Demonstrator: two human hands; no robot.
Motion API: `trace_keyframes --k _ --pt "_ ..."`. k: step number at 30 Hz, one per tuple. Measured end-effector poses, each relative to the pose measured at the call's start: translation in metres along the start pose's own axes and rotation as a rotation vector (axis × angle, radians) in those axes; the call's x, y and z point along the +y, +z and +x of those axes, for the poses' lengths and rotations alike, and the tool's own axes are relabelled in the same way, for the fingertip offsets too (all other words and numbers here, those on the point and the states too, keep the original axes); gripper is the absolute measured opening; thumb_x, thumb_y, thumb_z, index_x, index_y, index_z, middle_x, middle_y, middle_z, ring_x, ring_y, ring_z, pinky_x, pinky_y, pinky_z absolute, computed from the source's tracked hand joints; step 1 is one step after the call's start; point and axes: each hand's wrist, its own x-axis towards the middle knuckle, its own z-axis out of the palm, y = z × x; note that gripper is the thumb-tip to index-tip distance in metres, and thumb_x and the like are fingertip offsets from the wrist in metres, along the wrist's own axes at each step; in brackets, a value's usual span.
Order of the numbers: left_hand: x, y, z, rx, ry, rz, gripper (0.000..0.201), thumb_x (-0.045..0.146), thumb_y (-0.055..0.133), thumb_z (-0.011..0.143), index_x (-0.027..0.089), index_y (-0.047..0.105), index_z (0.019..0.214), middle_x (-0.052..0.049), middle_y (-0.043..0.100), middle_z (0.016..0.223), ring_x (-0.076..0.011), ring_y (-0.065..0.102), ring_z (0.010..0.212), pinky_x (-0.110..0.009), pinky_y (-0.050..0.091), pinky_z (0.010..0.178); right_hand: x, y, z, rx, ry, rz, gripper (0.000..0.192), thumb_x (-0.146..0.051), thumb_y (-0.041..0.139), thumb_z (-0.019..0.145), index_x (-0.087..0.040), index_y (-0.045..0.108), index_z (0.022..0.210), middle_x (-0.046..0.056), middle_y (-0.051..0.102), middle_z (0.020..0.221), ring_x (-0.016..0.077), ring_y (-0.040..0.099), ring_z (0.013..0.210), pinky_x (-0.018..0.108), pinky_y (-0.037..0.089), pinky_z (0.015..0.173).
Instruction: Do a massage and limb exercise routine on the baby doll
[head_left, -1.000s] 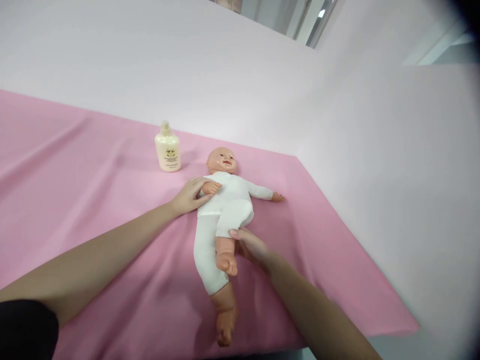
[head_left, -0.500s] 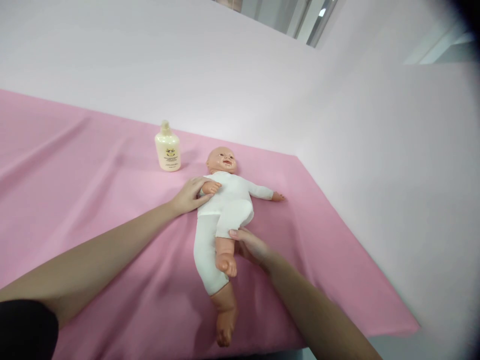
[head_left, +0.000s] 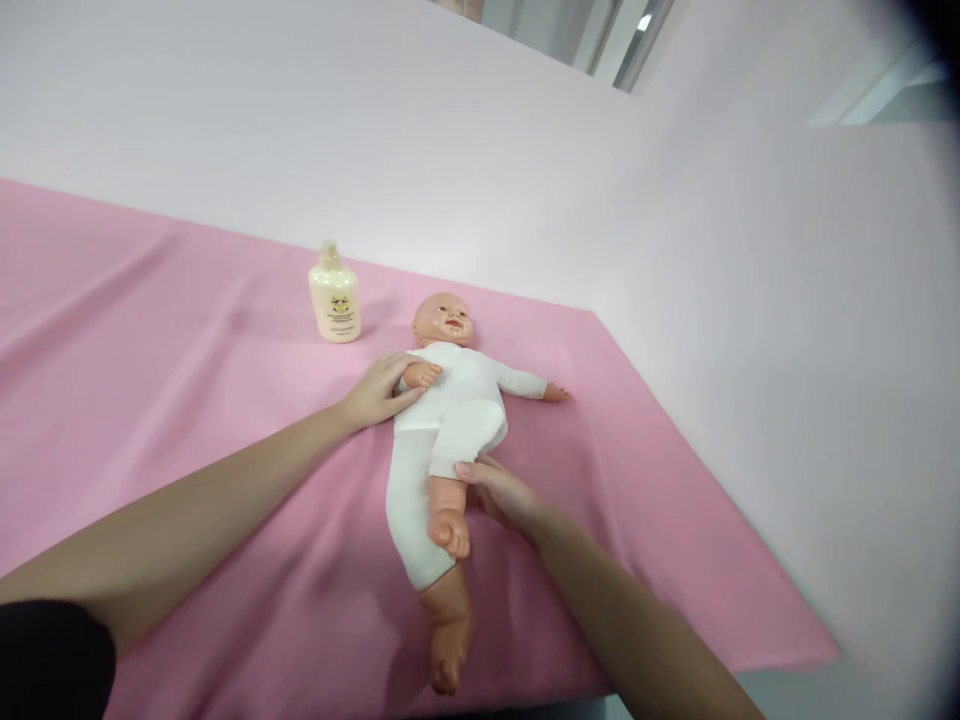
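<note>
A baby doll (head_left: pixel 463 372) in a white suit lies on its back, head away from me. My left hand (head_left: pixel 379 388) is closed around the doll's arm at its side, thumb against the torso; its fingertips are hidden behind the arm. One of the doll's legs is bent up, knee raised, and crosses over the other. Around the lower part of that bent leg my right hand (head_left: pixel 499 490) is closed, thumb on the trouser cuff and the other fingers mostly hidden beneath. The other leg lies stretched toward me.
A cream-coloured pump bottle (head_left: pixel 335 305) with a printed label stands to the left of the doll's head. Pink cloth (head_left: pixel 225 380) with soft folds covers the table, whose edges run along the back, right and front. White walls (head_left: pixel 375 150) rise behind and to the right.
The bent leg's foot has shifted very slightly left and toward me, along with my right hand. My left hand keeps its place on the doll's arm.
</note>
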Motion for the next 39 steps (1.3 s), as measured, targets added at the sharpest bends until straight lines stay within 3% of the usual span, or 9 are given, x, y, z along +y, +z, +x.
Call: trace_keyframes --k 21,35,39 --pt "0.0004 -0.0003 0.0005 -0.008 -0.030 -0.003 0.037 0.047 0.055 0.093 0.020 0.064 0.117 -0.012 0.074 0.119 -0.0296 0.068 0.112 -0.047 0.051 0.103 0.0007 -0.0021 0.0003 -0.003 -0.010 -0.011 0.060 -0.054 0.091 0.062 -0.019 0.073 0.107 0.014 0.076 0.109 0.0375 0.067 0.115 0.050 0.051 0.103" --pt "-0.0007 0.0005 -0.0002 0.004 -0.001 -0.017 0.037 0.046 0.056 0.094 0.019 0.064 0.118 -0.013 0.073 0.121 -0.0297 0.068 0.113 -0.047 0.051 0.103 -0.0005 -0.0009 -0.0011 0.025 -0.006 -0.038 0.056 -0.052 0.090 0.062 -0.022 0.071 0.106 0.010 0.074 0.102 0.0356 0.067 0.114 0.045 0.056 0.094" --pt "-0.0008 0.0007 -0.0004 0.003 -0.002 -0.015 0.036 0.045 0.056 0.094 0.020 0.064 0.118 -0.012 0.073 0.122 -0.0296 0.068 0.113 -0.047 0.051 0.103 -0.0001 -0.0013 -0.0013 0.010 -0.016 -0.028 0.053 -0.052 0.089 0.064 -0.021 0.073 0.105 0.011 0.075 0.109 0.0356 0.066 0.118 0.045 0.053 0.101"
